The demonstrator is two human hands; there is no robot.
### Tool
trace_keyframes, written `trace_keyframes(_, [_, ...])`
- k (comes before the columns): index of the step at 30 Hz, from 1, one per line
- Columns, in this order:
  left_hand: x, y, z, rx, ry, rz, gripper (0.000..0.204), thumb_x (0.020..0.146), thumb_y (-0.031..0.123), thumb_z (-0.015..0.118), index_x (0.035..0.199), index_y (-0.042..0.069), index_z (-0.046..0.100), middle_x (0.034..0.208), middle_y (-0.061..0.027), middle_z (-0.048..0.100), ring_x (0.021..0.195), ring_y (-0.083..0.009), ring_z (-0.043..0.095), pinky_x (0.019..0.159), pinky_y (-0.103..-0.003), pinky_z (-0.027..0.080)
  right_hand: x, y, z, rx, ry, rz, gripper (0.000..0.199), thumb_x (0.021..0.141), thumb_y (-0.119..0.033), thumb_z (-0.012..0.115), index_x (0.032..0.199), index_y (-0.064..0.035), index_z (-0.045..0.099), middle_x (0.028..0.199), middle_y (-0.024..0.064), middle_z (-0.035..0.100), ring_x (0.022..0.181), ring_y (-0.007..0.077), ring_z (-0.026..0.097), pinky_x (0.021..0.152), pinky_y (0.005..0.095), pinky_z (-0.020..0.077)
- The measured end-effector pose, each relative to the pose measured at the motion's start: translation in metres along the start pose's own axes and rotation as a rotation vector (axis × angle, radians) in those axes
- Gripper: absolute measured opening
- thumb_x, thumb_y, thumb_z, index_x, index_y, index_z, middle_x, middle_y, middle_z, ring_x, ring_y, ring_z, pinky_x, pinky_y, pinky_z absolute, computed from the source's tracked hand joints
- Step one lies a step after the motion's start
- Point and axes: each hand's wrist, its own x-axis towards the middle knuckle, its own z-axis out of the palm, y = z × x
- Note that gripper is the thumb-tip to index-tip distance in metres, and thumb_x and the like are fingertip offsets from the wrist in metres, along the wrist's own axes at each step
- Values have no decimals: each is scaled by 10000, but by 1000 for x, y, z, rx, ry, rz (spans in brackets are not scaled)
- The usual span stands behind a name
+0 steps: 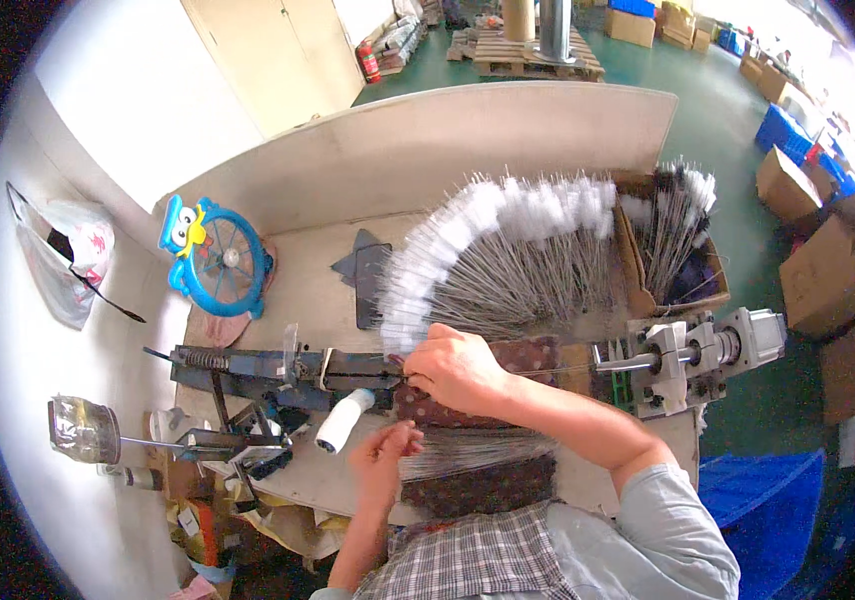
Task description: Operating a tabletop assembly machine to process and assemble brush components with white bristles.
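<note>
Bright daylight floods in from about two o'clock, where the green factory floor (738,120) and stacked brown cardboard boxes (828,270) wash out toward white glare. The pale wall (118,110) at ten o'clock glows evenly, nearly overexposed. Down on the beige wooden workbench (328,290) the light is soft; shadows are faint and short under the fan of white-tipped wire brushes (508,250). The fisheye bends the upright beige backboard (468,130) into an arc, and black vignette corners frame everything. Detail softens toward the rim; the grey checked shirt (478,560) at six o'clock looks slightly smeared.
</note>
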Motion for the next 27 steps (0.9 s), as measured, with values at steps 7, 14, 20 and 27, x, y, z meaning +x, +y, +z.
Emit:
trace_keyframes(7, [15,3,-15,-730,-153,-86,405,927,399,416,915,30,583,760,-100,631,655,-196,606,549,-307,488,7,-9,8,-64,-12,88,45,678,-163,612,673,-118,617,677,0,585,749,210,554,647,337,479])
trace_keyframes(14, [46,-14,1,462,-104,73,414,743,414,676,677,4,677,606,-67,621,583,-104,580,565,-266,451,3,-8,-3,-42,-46,103,75,699,-186,628,702,-112,638,682,1,580,749,220,533,642,335,467])
trace_keyframes(20, [39,-22,24,-102,-147,96,247,840,233,574,897,-4,616,792,-106,638,692,-154,600,621,-281,474,-27,-10,-33,19,151,-2,112,721,-119,561,811,-69,604,759,78,572,751,262,552,650,366,477])
trace_keyframes(27, [39,-29,39,-114,-45,113,130,740,5,606,812,25,500,686,-64,552,556,-177,559,501,-315,472,-78,2,11,135,-17,110,115,749,-83,533,861,-65,555,853,115,554,707,288,600,612,392,497])
